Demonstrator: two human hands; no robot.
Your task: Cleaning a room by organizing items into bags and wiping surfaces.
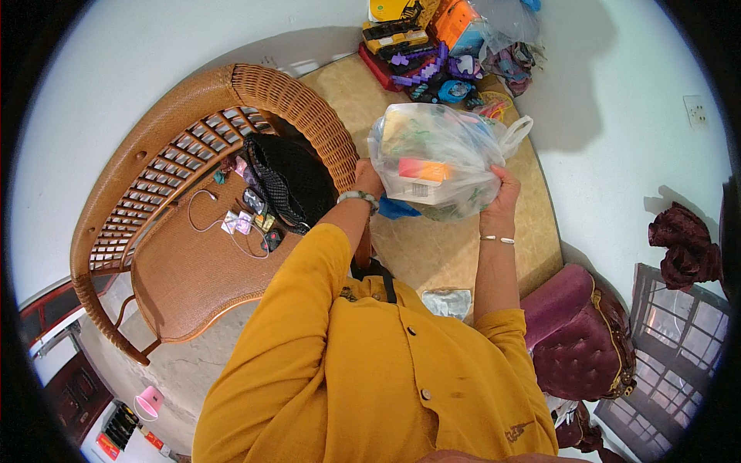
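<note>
A translucent plastic bag (463, 194) is held up between my two hands, over the tan table. Inside it shows a small box (424, 169) with a pink-orange top and a pale side; the other contents are blurred by the plastic. My left hand (369, 177) holds the bag's left edge, its fingertips hidden behind the plastic. On the right side, my right hand (506, 190) pinches the gathered plastic below the looped handle (517, 134). A piece of blue material (398, 209) shows beneath the bag.
Toys (425, 69) and boxes are piled at the back of the tabletop (448, 249). A rattan settee (202, 295) at left holds a black woven bag (283, 173) and a pale cable (194, 226). A maroon tufted chair (573, 353) stands at right. A clear packet (447, 303) lies near me.
</note>
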